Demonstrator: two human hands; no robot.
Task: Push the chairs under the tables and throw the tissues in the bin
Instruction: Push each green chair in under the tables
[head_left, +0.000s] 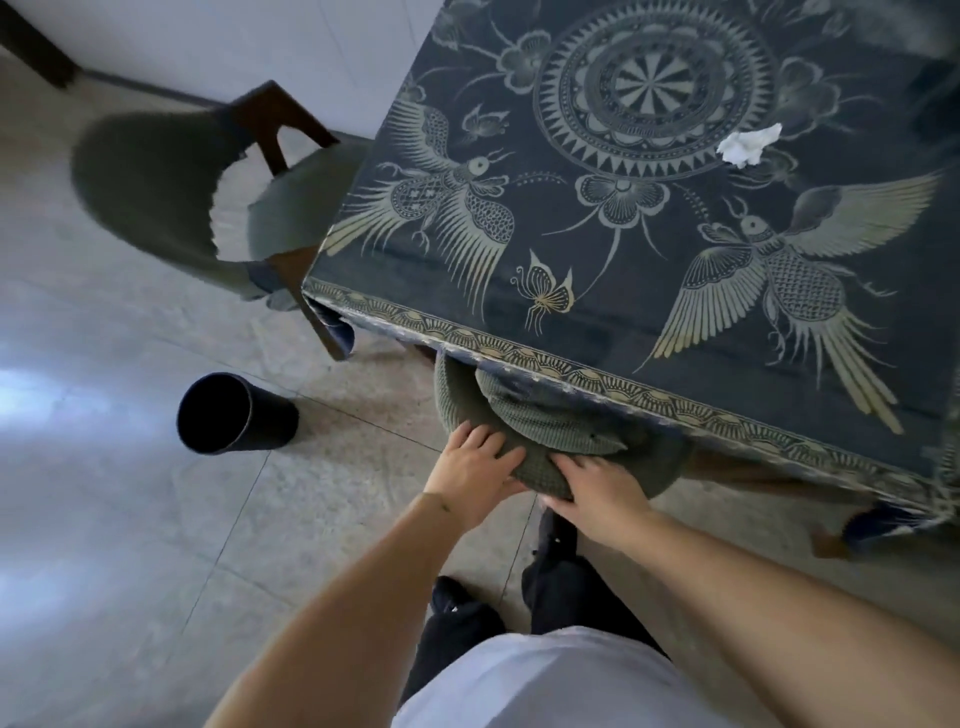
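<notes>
A green upholstered chair (545, 431) stands at the near side of the table (649, 405), its seat hidden under the cloth and only the curved backrest showing. My left hand (475, 462) and my right hand (597, 488) both grip the top of that backrest, side by side. A second green chair (156, 176) with dark wooden legs stands at the table's left side, its seat partly under the edge and its backrest out. A crumpled white tissue (748, 145) lies on the blue patterned tablecloth, right of the round centre motif. A dark bin (228, 413) stands on the floor, left of my hands.
The floor is pale tile with light glare at the left. My legs in dark trousers (550, 571) stand just behind the near chair. A white wall runs behind the left chair. A dark wooden piece shows at the top left corner.
</notes>
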